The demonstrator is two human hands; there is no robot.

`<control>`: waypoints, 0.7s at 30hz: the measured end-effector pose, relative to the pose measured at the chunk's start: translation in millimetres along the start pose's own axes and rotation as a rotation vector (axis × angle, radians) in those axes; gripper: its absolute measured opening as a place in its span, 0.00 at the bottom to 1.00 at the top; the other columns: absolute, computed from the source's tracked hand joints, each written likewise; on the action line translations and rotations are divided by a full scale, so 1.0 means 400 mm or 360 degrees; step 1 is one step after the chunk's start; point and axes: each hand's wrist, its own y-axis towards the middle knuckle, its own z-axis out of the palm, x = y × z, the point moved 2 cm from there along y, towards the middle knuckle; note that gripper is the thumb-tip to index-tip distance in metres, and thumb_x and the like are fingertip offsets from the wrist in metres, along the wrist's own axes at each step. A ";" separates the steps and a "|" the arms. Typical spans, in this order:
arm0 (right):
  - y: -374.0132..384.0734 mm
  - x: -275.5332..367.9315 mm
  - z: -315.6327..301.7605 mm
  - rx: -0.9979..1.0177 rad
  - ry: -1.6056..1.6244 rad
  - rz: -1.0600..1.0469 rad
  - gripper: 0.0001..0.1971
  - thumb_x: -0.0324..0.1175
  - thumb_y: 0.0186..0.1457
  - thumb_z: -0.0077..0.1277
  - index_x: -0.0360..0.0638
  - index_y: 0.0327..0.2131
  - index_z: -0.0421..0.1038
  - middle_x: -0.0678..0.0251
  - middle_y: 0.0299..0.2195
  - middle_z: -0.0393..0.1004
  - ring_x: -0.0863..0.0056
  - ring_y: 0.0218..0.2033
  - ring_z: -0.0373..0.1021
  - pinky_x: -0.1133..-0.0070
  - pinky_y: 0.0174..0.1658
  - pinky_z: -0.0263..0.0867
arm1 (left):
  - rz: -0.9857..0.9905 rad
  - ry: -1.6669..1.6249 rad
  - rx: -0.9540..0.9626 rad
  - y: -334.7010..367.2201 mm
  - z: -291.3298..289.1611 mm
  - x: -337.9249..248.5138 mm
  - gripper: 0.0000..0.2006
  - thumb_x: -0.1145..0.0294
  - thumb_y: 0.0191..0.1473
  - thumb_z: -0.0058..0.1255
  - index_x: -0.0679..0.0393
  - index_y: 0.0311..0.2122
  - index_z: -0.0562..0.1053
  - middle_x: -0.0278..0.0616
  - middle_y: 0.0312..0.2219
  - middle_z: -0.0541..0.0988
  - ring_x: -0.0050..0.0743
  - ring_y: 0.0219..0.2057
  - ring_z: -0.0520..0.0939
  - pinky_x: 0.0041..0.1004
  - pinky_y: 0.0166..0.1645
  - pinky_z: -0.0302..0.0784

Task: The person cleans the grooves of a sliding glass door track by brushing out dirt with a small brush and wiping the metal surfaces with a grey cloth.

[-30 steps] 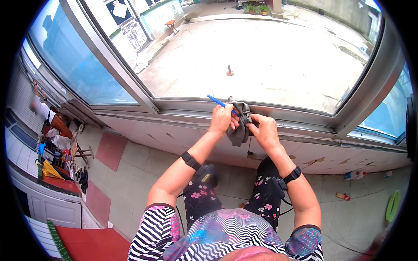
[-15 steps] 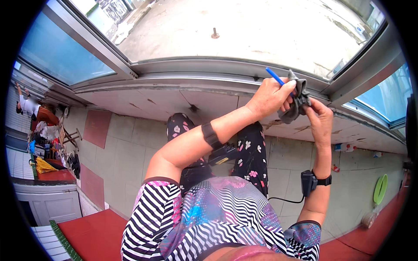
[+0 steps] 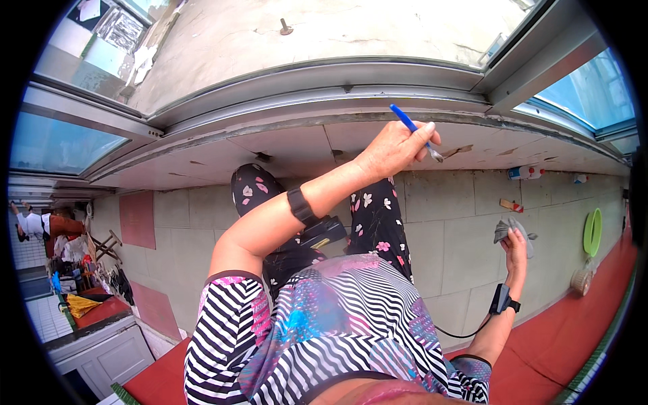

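A small brush (image 3: 403, 117) with a blue handle slants through the closed fingers of my left hand (image 3: 399, 147). Its short metallic, brownish head points down past the thumb side, in front of the tiled wall under the sill. The aluminium window frame (image 3: 317, 98) with its sliding track runs just beyond this hand, which is apart from it. Lower down and off to the right, my right hand (image 3: 516, 251) grips a crumpled grey cloth (image 3: 503, 231) above the floor. Part of the cloth hangs out behind the fingers.
Grey floor tiles (image 3: 442, 233) lie below. Along the wall at right stand a bottle (image 3: 525, 173) and a small wooden-handled item (image 3: 511, 205). A green basin (image 3: 592, 233) is farther right. A folding stool (image 3: 104, 243) and piled belongings are at left; another person (image 3: 34, 223) is at far left.
My right hand has pulled the grey cloth away from the brush, moving down and right. My left hand keeps the brush, its head now uncovered. The whole view has shifted.
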 end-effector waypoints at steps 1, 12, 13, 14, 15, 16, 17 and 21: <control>0.030 -0.081 -0.080 0.0008 -0.0811 0.0059 0.07 0.33 0.60 0.55 0.42 0.38 0.77 0.73 0.32 0.78 0.80 0.34 0.73 0.78 0.41 0.67 | 0.0040 -0.0051 -0.0001 -0.004 -0.010 -0.013 0.25 0.49 0.69 0.36 0.59 0.41 0.78 0.29 0.21 0.72 0.14 0.22 0.71 0.19 0.28 0.68; 0.019 0.035 -0.074 0.0004 0.0818 -0.0171 0.18 0.38 0.65 0.49 0.41 0.55 0.68 0.65 0.51 0.73 0.73 0.53 0.69 0.72 0.57 0.64 | 0.0027 0.0031 -0.0490 -0.226 -0.250 -0.020 0.14 0.57 0.68 0.43 0.57 0.41 0.73 0.29 0.24 0.75 0.10 0.24 0.71 0.15 0.29 0.66; 0.002 0.087 -0.038 0.0033 0.0873 -0.0229 0.19 0.38 0.65 0.48 0.40 0.56 0.67 0.63 0.53 0.72 0.72 0.55 0.68 0.72 0.58 0.63 | 0.0009 -0.0021 -0.0551 -0.239 -0.269 -0.020 0.14 0.57 0.68 0.43 0.58 0.41 0.73 0.30 0.24 0.75 0.12 0.24 0.72 0.16 0.29 0.66; -0.012 0.140 -0.002 0.0057 0.0928 -0.0291 0.20 0.38 0.66 0.48 0.39 0.57 0.66 0.62 0.54 0.71 0.70 0.57 0.67 0.71 0.59 0.62 | 0.0026 -0.0003 -0.0575 -0.249 -0.288 -0.026 0.15 0.56 0.67 0.43 0.58 0.40 0.73 0.31 0.24 0.75 0.14 0.25 0.72 0.17 0.29 0.67; -0.025 0.195 0.035 0.0084 0.0984 -0.0355 0.21 0.38 0.66 0.47 0.38 0.57 0.66 0.61 0.56 0.70 0.69 0.58 0.65 0.71 0.60 0.61 | 0.0052 -0.0035 -0.0621 -0.258 -0.305 -0.027 0.15 0.56 0.67 0.43 0.59 0.40 0.72 0.32 0.24 0.75 0.16 0.25 0.73 0.18 0.29 0.67; -0.037 0.256 0.075 0.0126 0.0967 -0.0443 0.21 0.37 0.66 0.47 0.38 0.58 0.65 0.61 0.56 0.70 0.70 0.58 0.65 0.71 0.60 0.61 | 0.0076 -0.0068 -0.0668 -0.267 -0.319 -0.028 0.16 0.55 0.67 0.44 0.59 0.40 0.72 0.32 0.24 0.75 0.17 0.25 0.73 0.19 0.29 0.67; -0.047 0.316 0.114 0.0168 0.0951 -0.0532 0.21 0.37 0.66 0.47 0.38 0.58 0.65 0.62 0.56 0.70 0.71 0.58 0.65 0.71 0.60 0.61 | 0.0157 -0.0103 -0.0692 -0.271 -0.331 -0.028 0.15 0.57 0.67 0.43 0.59 0.40 0.73 0.32 0.24 0.75 0.15 0.25 0.73 0.17 0.29 0.67; -0.060 0.514 0.256 0.0327 0.0759 -0.0846 0.22 0.33 0.66 0.46 0.35 0.60 0.63 0.61 0.57 0.69 0.70 0.59 0.65 0.73 0.65 0.55 | 0.0365 -0.0179 -0.0808 -0.276 -0.367 -0.043 0.14 0.60 0.68 0.41 0.61 0.39 0.73 0.34 0.25 0.76 0.15 0.25 0.73 0.17 0.29 0.68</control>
